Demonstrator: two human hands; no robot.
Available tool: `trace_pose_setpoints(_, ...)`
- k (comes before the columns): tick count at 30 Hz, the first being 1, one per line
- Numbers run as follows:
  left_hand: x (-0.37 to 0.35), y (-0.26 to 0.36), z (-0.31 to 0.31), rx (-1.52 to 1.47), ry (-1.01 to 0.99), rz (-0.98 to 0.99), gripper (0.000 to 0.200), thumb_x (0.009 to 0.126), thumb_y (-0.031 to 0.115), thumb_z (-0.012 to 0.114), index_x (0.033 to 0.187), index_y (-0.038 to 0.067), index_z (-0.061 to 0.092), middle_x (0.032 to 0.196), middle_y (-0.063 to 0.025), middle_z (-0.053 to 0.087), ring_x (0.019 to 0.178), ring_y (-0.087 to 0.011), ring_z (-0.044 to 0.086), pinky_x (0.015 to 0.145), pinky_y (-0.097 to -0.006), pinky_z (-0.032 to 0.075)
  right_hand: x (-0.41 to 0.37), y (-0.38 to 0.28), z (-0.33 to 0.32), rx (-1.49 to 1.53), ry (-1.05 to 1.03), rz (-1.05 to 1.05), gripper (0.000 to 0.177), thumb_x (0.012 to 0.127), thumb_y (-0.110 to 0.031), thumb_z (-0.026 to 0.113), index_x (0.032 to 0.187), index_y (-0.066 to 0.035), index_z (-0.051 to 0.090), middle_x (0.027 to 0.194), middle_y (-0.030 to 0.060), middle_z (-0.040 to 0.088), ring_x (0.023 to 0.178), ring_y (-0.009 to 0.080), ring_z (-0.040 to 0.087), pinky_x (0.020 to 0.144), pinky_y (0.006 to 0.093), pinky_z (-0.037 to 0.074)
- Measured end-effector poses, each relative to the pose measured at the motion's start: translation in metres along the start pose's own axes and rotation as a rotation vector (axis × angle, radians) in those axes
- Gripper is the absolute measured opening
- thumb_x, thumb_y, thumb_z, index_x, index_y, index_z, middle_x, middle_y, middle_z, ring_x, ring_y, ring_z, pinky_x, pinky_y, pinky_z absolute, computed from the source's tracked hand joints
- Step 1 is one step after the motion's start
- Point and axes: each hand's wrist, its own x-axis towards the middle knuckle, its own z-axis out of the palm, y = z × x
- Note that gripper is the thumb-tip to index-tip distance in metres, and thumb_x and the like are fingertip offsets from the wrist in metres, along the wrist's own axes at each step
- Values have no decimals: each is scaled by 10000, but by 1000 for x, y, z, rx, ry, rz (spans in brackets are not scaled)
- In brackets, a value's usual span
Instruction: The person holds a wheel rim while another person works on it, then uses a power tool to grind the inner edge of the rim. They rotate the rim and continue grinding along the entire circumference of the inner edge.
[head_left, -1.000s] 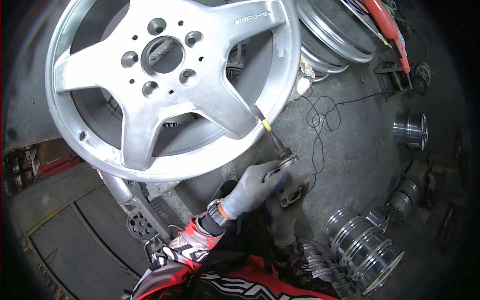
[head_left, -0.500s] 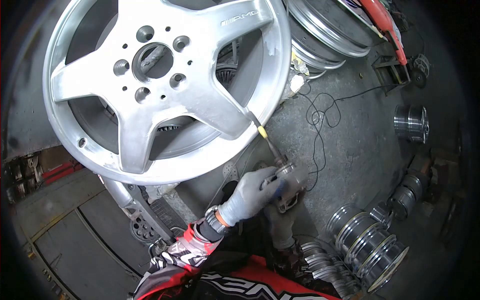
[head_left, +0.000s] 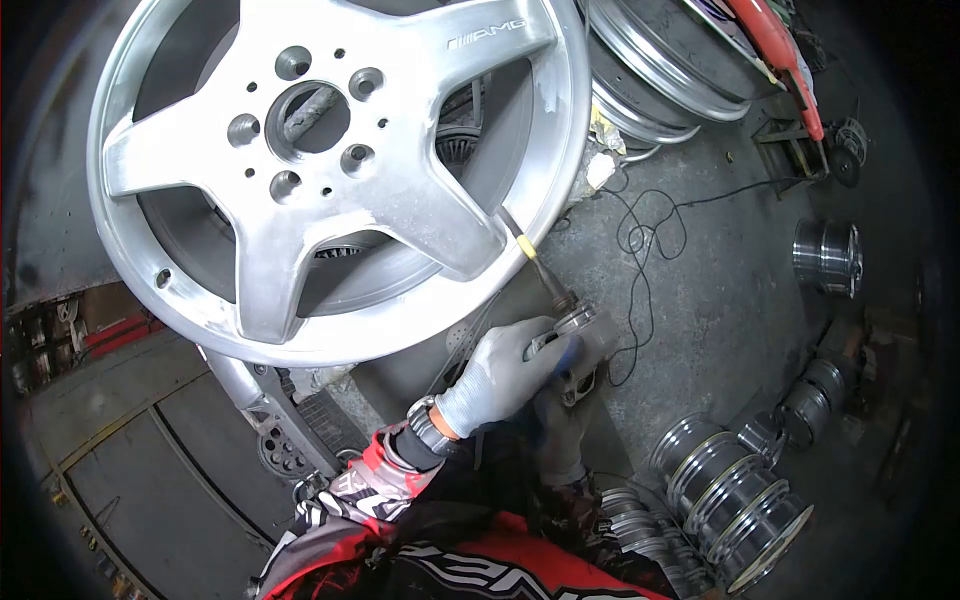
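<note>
Head view. The left hand [head_left: 500, 370], in a light grey glove, is closed over the top of a small grinder [head_left: 585, 342], fingers wrapped round its body. The right hand [head_left: 560, 425], in a darker glove, grips the same body from below; its fingertips are mostly hidden. The grinder carries a long thin bit [head_left: 536, 262] with a yellow band, and the tip rests against the inner lip of the wheel [head_left: 270, 270], at the foot of the lower right spoke. Judged: the grinder is compact, rigid metal with some weight, and is best held at the body, as it is now. The slim bit is the weak part and likely to flex or skate on the smooth metal. The wheel looks heavy and stiff, and its dull ground face would mark easily. It sits tilted on a stand [head_left: 262, 400], so side pressure might turn it. Edges: the spoke root and lip form a tight corner round the tip. Room: the floor [head_left: 720, 300] is open to the right of the hands, but a cable [head_left: 640, 290] loops just beside the grinder. Small rims [head_left: 730, 500] lie near the right elbow side. Stacked rims [head_left: 660, 70] lean close behind the wheel at upper right.
</note>
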Motion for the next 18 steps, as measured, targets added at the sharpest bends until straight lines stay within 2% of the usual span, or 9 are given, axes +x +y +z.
trace_pose_setpoints(1,4,4,-2,-79,0,-87,425,1040,373,664,1167,-33,684,950,-254,717,909,-460,721,770,-466,570,0,-1,7,-363,74,-75,883,923,-228,853,1604,-43,322,1513,152,532,1353,269,586,1150,438,503)
trace_pose_setpoints(4,12,12,-8,-203,-20,-218,433,1041,379,660,1143,-41,679,948,-256,718,897,-461,717,770,-465,568,6,5,-1,-516,84,-242,1020,833,-207,929,1612,-18,299,1498,159,526,1346,270,579,1123,419,512)
trace_pose_setpoints(6,12,12,-7,-247,-41,-263,436,1043,381,659,1131,-45,678,947,-257,720,891,-461,715,771,-464,568,5,6,-2,-509,122,-212,1044,816,-196,933,1620,-16,290,1491,163,526,1345,272,576,1123,416,508)
trace_pose_setpoints(8,12,10,-4,-254,14,-180,460,1080,385,594,1138,-64,672,901,-227,706,798,-268,690,765,-406,552,5,4,-2,-502,159,-182,1069,800,-184,937,1627,-14,281,1484,167,525,1344,273,572,1123,413,503)
trace_pose_setpoints(9,9,6,-3,-256,17,-180,460,1080,385,594,1138,-64,672,901,-227,706,798,-268,690,765,-406,552,6,2,-2,-499,135,-157,1070,802,-158,923,1636,-18,266,1493,166,516,1345,273,569,1128,412,498)
trace_pose_setpoints(11,2,-1,-1,15,20,39,459,1080,368,591,1149,-80,669,934,-239,714,817,-292,701,777,-413,550,3,0,3,-498,109,-130,1072,804,-132,908,1644,-23,250,1501,165,508,1346,274,566,1133,410,494)
trace_pose_setpoints(12,1,3,-1,14,23,38,459,1080,368,591,1149,-80,669,934,-239,714,817,-292,701,777,-413,550,-1,-1,9,-501,175,-86,1073,809,-122,896,1650,-29,237,1502,165,507,1350,274,563,1137,411,489)
trace_pose_setpoints(14,-1,16,-2,-172,34,-219,451,1034,417,672,1123,-24,711,951,-254,730,901,-454,724,779,-478,572,-8,-1,11,-503,240,-43,1074,813,-112,884,1656,-34,223,1502,165,507,1355,274,559,1141,411,485)
trace_pose_setpoints(18,-6,17,3,-157,64,-198,446,1033,418,675,1127,-16,714,962,-257,732,915,-457,723,785,-483,573,-11,-5,13,-464,173,-84,1018,847,-116,853,1649,-41,230,1502,163,508,1358,276,557,1132,413,487)
